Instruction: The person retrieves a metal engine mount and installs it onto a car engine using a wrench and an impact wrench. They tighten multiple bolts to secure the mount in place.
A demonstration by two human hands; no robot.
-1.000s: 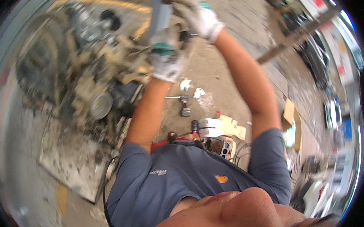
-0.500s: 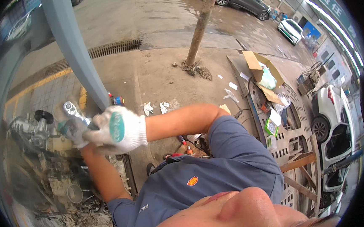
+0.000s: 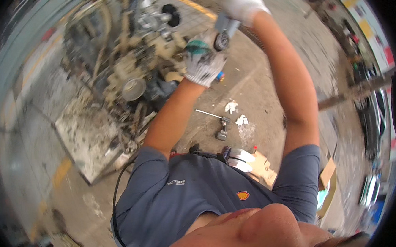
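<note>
My left hand (image 3: 205, 58), in a soiled white glove with a green patch, is closed on what looks like a ratchet wrench, whose round head (image 3: 221, 39) shows beside my fingers. My right hand (image 3: 246, 5), gloved too, is raised higher, curled against a grey post (image 3: 226, 25); what lies inside its blurred fingers is unclear. Just left of my hands is a large dirty engine assembly (image 3: 125, 69) with hoses, metal housings and a black pulley (image 3: 170, 15).
A power tool (image 3: 221, 134) with a long shaft lies on the floor beside crumpled white paper (image 3: 231, 106). A stained board (image 3: 86, 163) lies under the engine. Cardboard (image 3: 326, 174) is at lower right, a rusty pole (image 3: 343, 97) at right, with parked cars (image 3: 370, 125) beyond.
Since half a second ago both hands have moved up and apart, my right one higher along the post. The view has swung back towards the engine and floor, resembling that of one second ago.
</note>
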